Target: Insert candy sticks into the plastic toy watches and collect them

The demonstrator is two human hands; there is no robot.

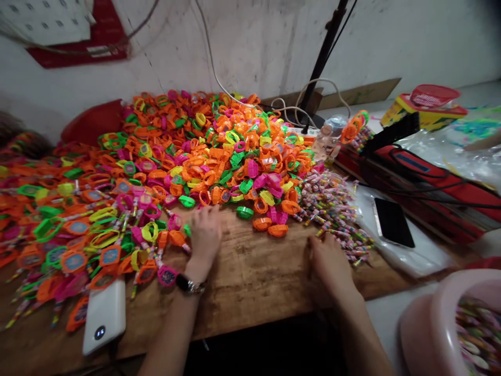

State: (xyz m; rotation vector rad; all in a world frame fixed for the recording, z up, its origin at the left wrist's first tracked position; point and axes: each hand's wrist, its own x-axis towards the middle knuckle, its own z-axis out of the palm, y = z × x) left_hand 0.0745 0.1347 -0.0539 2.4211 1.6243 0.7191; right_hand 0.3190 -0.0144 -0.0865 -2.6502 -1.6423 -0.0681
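My left hand (205, 235), with a dark watch on its wrist, reaches to the front edge of a large heap of plastic toy watches (219, 156) in orange, green, pink and yellow. Its fingers are stretched forward and somewhat blurred, with nothing visible in them. My right hand (331, 261) rests low over the table beside a pile of small wrapped candy sticks (329, 203). The fingers there are curled together, and whatever they may hold is hidden. To the left of my left hand lie toy watches with candy sticks attached (109, 256).
A white power bank (105, 316) lies at the wooden table's (254, 277) front left. On the right are a phone (392, 222) on plastic bags, a red-and-black machine (430, 177), and a pink bucket (426, 324) with candy sticks. A black pole (323, 57) stands behind.
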